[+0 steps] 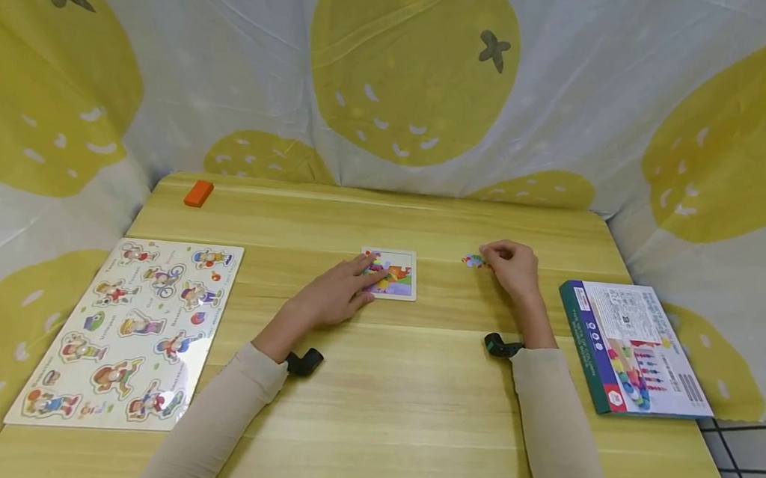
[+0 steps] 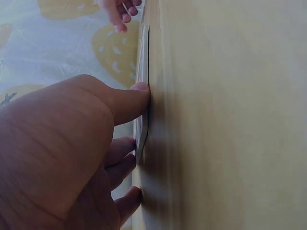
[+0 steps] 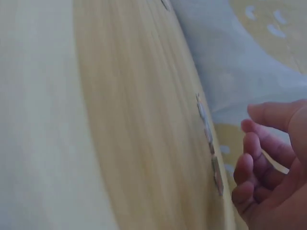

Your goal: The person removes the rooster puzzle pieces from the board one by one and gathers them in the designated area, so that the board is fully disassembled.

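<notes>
A small jigsaw puzzle in a pale square frame lies on the table, showing a colourful picture. My left hand rests on its left part with fingers spread over it. In the left wrist view the thumb touches the edge of the thin puzzle board. To the right lie small colourful puzzle pieces, partly covered by my right hand. The right wrist view shows that hand just above the flat pieces, thumb and fingers loosely curled, with nothing visible between them.
A large peg puzzle board with sports figures lies at the left. An orange block sits at the back left. At the right is a boxed set. A lemon-print curtain hangs behind the wooden table.
</notes>
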Motion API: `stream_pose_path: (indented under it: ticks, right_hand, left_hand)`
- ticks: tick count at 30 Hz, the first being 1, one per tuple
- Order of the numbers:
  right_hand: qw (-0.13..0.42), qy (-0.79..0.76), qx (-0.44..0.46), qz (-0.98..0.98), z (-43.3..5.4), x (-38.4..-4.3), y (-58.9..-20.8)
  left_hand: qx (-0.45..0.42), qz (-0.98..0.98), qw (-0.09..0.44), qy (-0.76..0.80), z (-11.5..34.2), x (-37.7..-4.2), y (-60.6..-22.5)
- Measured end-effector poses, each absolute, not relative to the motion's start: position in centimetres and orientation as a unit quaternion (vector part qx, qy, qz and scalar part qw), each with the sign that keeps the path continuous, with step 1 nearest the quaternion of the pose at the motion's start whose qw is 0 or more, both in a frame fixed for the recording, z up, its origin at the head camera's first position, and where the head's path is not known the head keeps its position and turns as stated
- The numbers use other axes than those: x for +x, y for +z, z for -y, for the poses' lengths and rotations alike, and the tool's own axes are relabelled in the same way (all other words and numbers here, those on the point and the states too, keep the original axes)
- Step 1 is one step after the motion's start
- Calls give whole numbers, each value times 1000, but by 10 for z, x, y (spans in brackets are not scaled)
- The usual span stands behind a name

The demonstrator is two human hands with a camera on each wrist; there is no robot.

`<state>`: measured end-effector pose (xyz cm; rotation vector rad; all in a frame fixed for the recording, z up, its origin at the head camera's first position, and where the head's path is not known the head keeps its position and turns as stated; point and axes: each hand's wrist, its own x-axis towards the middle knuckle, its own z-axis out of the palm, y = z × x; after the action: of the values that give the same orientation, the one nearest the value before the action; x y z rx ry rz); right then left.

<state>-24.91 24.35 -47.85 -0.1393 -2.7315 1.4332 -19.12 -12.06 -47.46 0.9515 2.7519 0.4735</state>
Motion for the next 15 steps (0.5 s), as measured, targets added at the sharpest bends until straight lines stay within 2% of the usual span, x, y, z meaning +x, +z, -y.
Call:
stream_pose_path:
  ticks: [15]
  right_hand:
    - [11, 507, 18, 861, -189, -244, -476]
  left_hand:
    - [323, -926, 78, 177, 119, -182, -471]
